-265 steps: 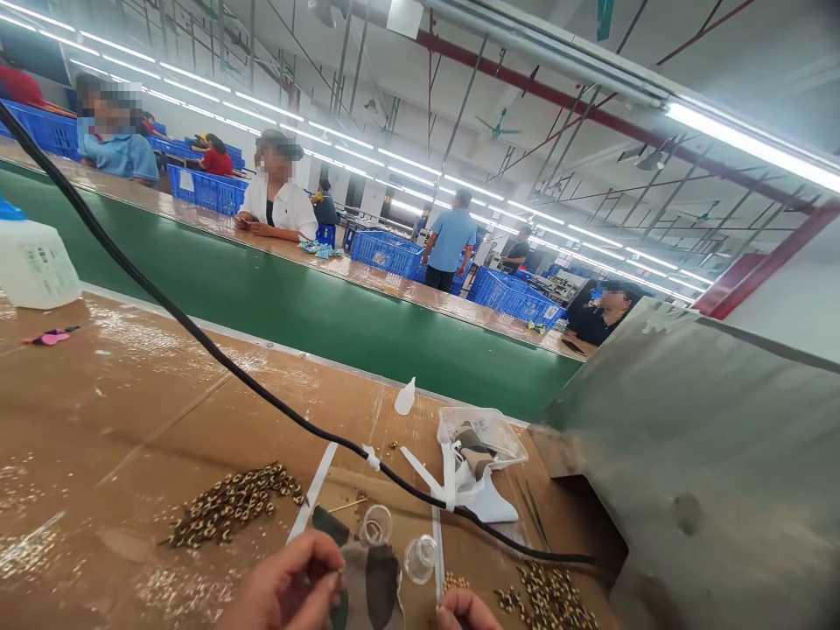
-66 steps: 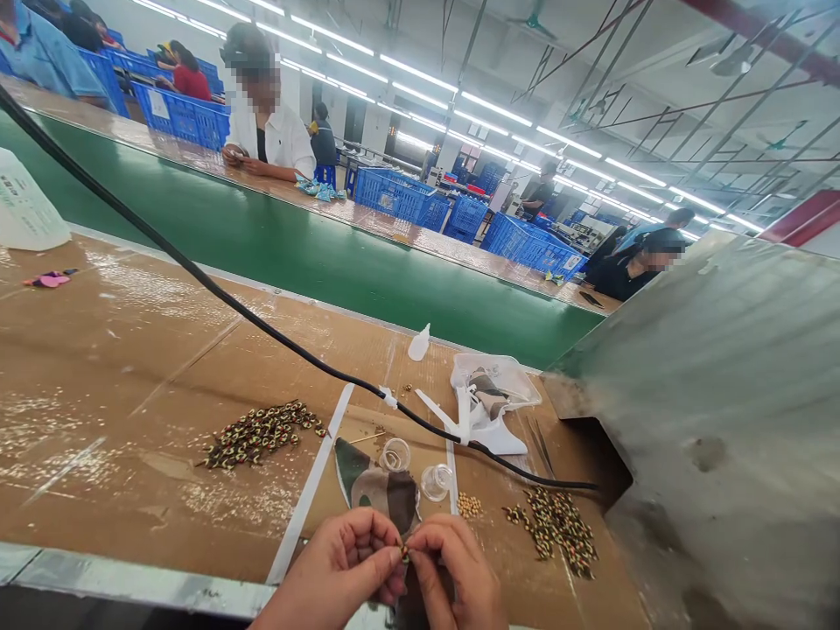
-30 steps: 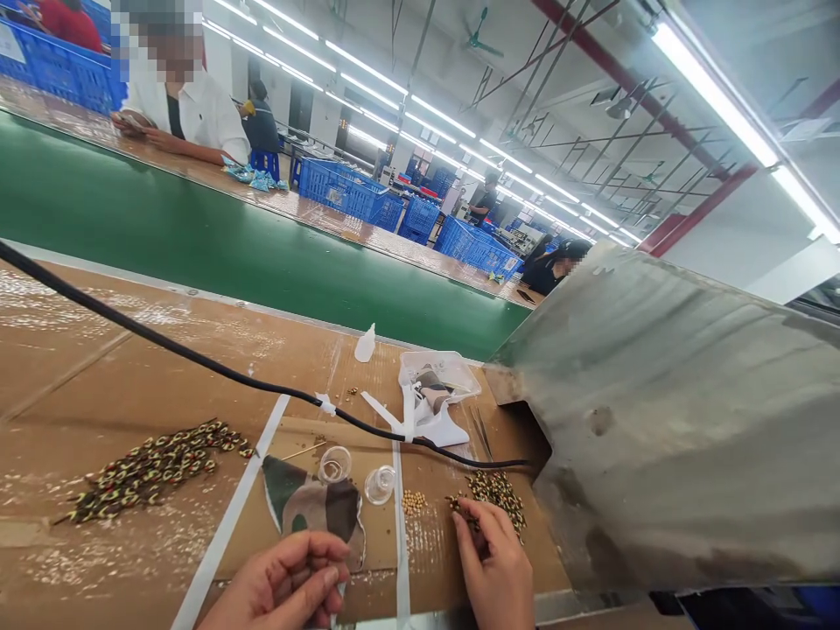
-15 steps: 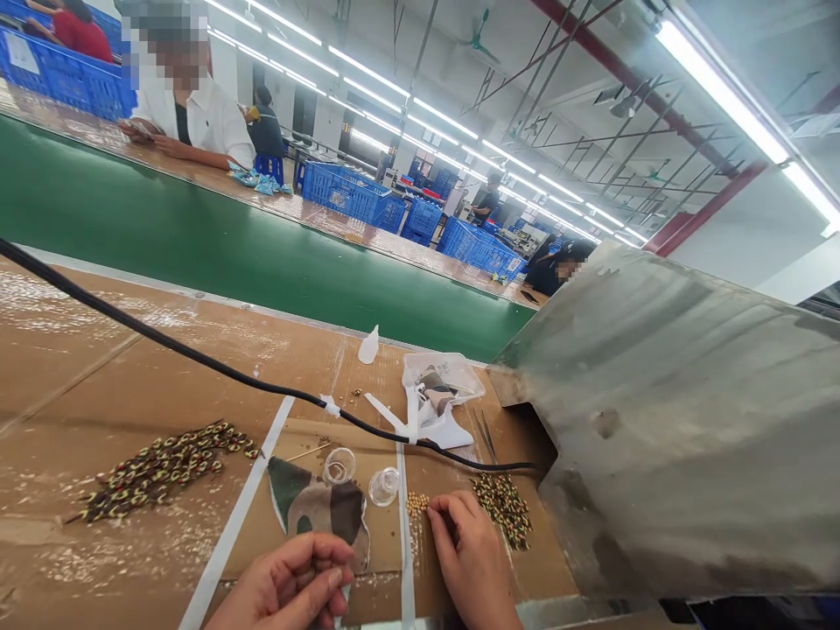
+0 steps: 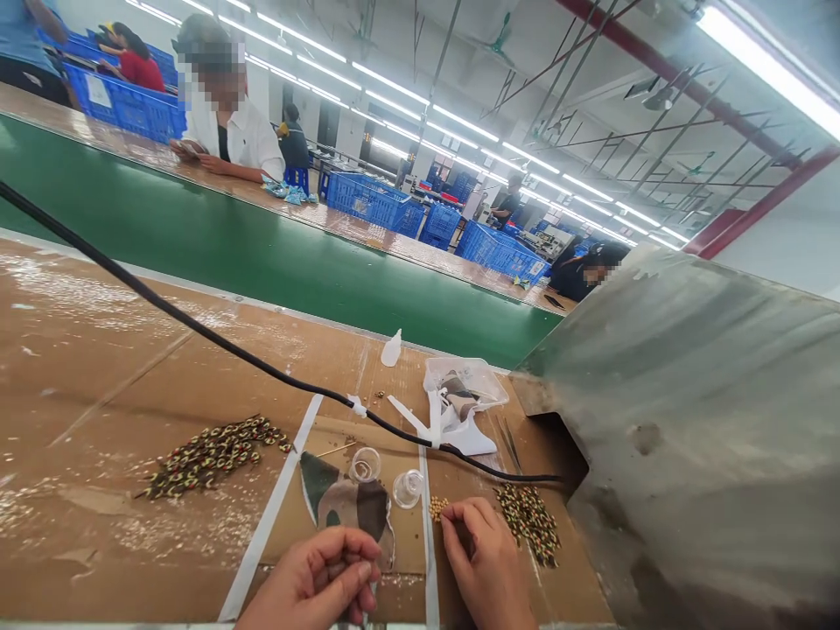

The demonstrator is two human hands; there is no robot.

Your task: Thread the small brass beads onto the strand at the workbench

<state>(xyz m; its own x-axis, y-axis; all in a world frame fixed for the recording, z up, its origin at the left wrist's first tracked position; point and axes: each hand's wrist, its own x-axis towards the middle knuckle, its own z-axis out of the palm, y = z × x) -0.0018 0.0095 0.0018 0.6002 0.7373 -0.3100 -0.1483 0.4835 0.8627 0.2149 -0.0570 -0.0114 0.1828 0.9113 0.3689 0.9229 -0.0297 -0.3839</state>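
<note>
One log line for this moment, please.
left hand: curled shut, contents hidden | right hand: fingertips by gold beads | dark bead pile: beside it

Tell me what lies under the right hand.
Brown cardboard surrounds the right hand; gold beads lie at its fingers, dark rings beside it. Anything beneath the palm is covered.

Only one view is given, worn at head height and aimed forward and down, so the left hand (image 5: 315, 584) and right hand (image 5: 486, 569) are caught close at the bottom edge, with the cardboard bench (image 5: 98, 350), green belt (image 5: 262, 262) and hall ceiling (image 5: 591, 96) taken in beyond.
</note>
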